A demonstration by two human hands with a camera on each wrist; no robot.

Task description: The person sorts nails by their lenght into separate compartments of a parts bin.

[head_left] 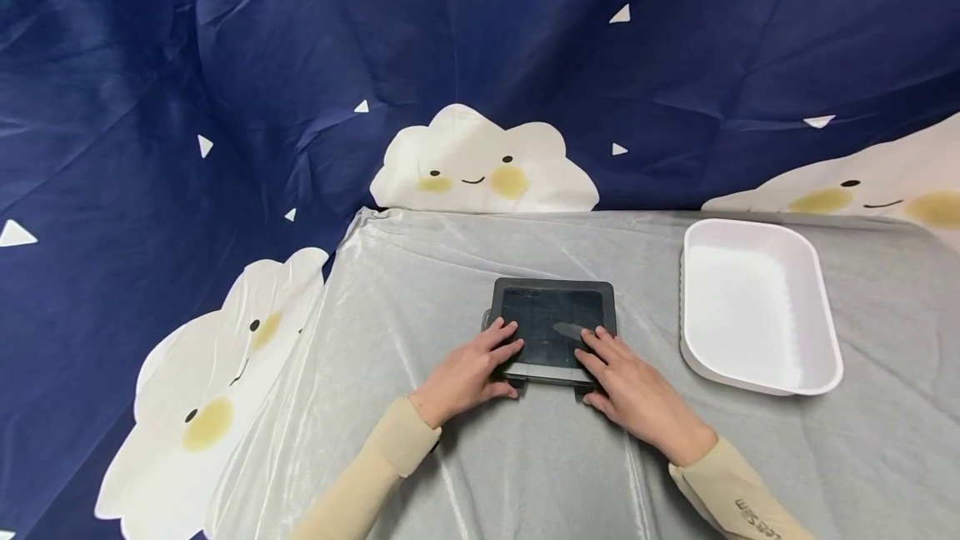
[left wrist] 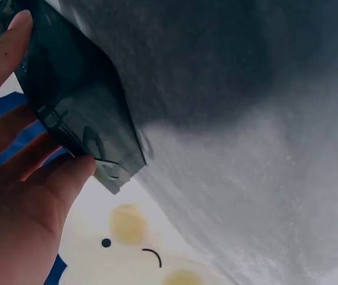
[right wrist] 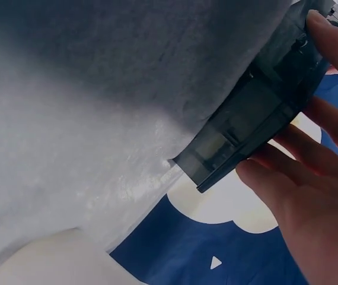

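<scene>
A dark plastic case (head_left: 555, 327) with a see-through smoky lid lies flat on the grey cloth, two dark latch tabs sticking out at its front. At its left front corner my left hand (head_left: 472, 369) grips it, fingers over the lid's edge and thumb at the left tab. My right hand (head_left: 637, 390) holds the right front corner in the same way, its thumb by the right tab. The left wrist view shows the case's glossy side (left wrist: 92, 113) along the fingers. Ribs show through the side wall (right wrist: 240, 124) in the right wrist view.
A white plastic tray (head_left: 757, 307) with rounded corners stands to the right of the case. Grey cloth (head_left: 420, 290) covers the table, slightly creased. Behind and to the left hangs a dark blue curtain (head_left: 300, 65) printed with clouds and white triangles.
</scene>
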